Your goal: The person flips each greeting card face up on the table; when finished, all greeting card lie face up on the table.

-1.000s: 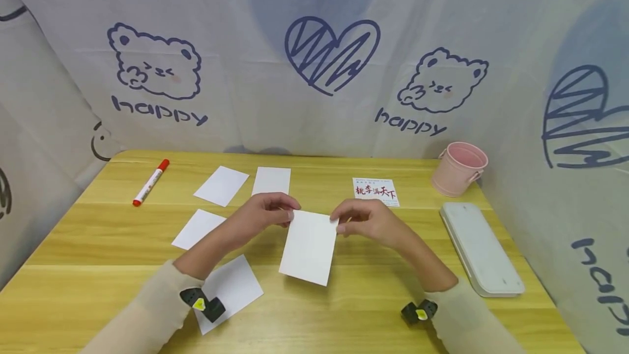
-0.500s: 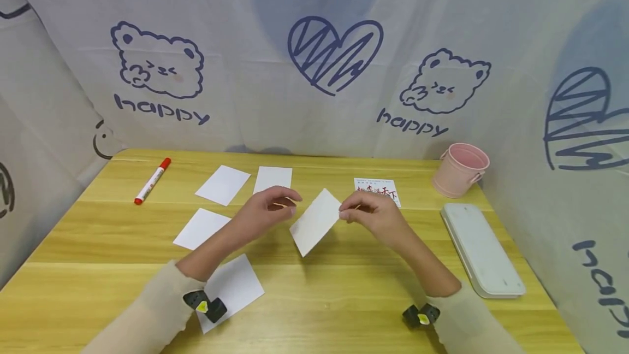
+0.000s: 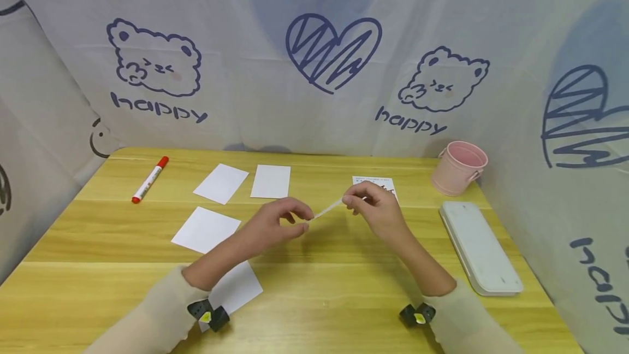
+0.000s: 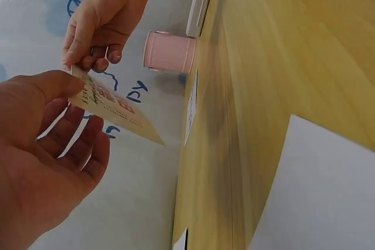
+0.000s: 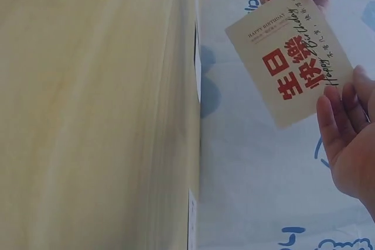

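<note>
Between my hands, above the table, a birthday card point(image 5: 275, 57) is tilted almost edge-on in the head view. Red characters and black "Happy Birthday" writing show on its face in the right wrist view. My left hand point(image 3: 275, 224) pinches one edge between thumb and fingers. At the opposite side, my right hand point(image 3: 377, 209) pinches the card with thumb and fingertips. Behind the right hand lies a printed card point(image 3: 369, 181), partly hidden. Blank white cards point(image 3: 271, 181) lie left of the hands, one of them partly under the left forearm.
A red-capped marker point(image 3: 149, 180) lies at the table's far left. On the right stand a pink bucket point(image 3: 454, 173) and, nearer, a long white case point(image 3: 481, 250). A printed curtain point(image 3: 245, 70) hangs behind the table point(image 3: 334, 310).
The card has turned from its blank face to nearly edge-on. My left hand let go of it, then moved right and took its edge again. The right hand kept hold throughout.
</note>
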Demonstrator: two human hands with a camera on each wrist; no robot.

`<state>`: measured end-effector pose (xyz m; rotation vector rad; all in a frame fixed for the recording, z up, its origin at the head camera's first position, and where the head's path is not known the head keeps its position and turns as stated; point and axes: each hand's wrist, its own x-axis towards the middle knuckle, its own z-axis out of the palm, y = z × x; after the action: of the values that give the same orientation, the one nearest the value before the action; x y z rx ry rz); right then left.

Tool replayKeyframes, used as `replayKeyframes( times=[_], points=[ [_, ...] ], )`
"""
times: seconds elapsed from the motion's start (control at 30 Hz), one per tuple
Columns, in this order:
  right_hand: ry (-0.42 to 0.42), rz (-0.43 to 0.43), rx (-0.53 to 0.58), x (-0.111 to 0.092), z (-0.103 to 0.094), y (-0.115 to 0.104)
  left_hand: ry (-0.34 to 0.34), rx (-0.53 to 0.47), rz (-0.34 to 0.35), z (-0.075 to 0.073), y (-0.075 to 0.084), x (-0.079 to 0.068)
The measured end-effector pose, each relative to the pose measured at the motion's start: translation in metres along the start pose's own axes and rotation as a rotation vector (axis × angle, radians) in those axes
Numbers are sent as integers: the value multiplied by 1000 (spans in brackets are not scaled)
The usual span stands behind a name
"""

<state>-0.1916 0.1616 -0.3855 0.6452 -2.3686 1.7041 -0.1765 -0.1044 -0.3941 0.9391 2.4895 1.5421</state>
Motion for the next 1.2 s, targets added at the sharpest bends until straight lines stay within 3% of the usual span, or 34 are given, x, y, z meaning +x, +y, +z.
replayKeyframes(
  times=[0.1,0.3,0.57,0.7,0.93,1.07,1.2],
  points=[
    [-24,1,-32,-1,-1,-2,50,7,-40,-4,1,0],
    [-96,-58,-204,-2,-2,-7,125,-110,-175,-13,0,3],
    [-215,-84,-255,-5,4,-11,99,-186,-199,-11,1,3],
    [-168,-57,-187,-5,6,-9,149,-223,-188,-9,0,3],
    [-20,88,102,-4,9,-2,283,-369,-161,-12,-1,3],
    [-36,106,193,-3,10,-1,310,-376,-160,-14,0,3],
    [-84,124,164,-3,10,-1,315,-356,-179,-14,0,3]
  ],
)
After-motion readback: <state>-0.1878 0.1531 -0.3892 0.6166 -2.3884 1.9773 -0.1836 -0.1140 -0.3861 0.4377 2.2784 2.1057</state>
